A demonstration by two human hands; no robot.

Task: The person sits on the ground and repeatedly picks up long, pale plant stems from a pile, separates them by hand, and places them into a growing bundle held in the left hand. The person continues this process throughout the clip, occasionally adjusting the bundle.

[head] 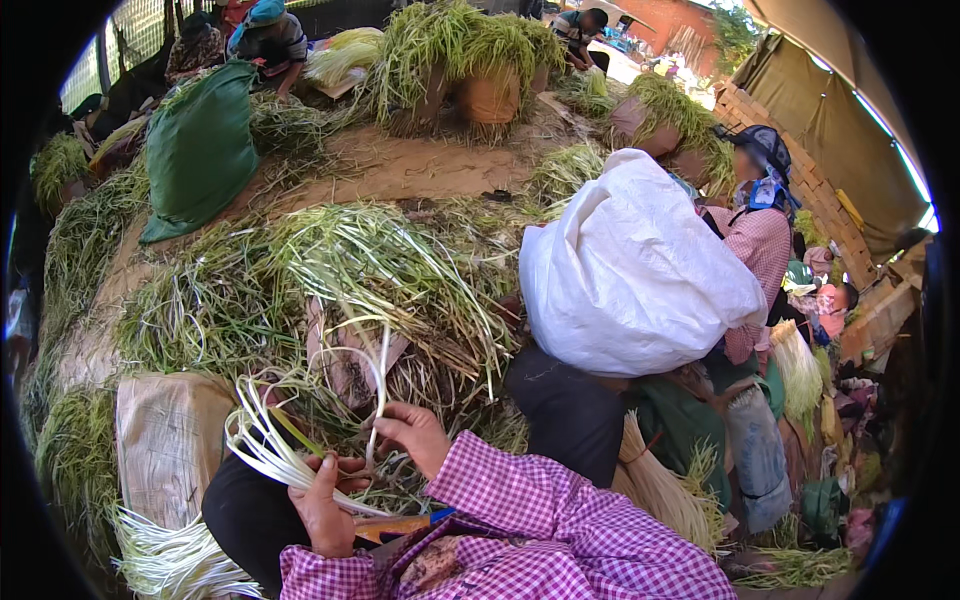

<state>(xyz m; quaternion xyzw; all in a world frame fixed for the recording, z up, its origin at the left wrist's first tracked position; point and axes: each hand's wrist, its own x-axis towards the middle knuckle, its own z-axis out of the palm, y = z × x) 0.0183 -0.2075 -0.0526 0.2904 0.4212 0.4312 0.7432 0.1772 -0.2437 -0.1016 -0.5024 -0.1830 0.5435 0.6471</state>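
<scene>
My left hand point(330, 499) is closed around a small bunch of long white stalks point(277, 450), with one greener stalk among them. To its right, my right hand point(412, 439) pinches a single pale stalk point(381, 375) between thumb and fingers, its tip pointing up. Beyond both hands lies a loose heap of green and white stalks point(375, 262), some brown and dry. White stalks point(180, 559) lie in a pile at the lower left, by my knee. At the lower right, a tied bundle of pale stalks point(660, 480) lies near my sleeve.
A large full white sack point(637, 270) stands at my right, beside a seated person point(757, 240). A green sack point(199, 150) stands at the far left. More green heaps point(465, 45) and several people are farther back. A beige woven sack point(172, 442) lies at my left.
</scene>
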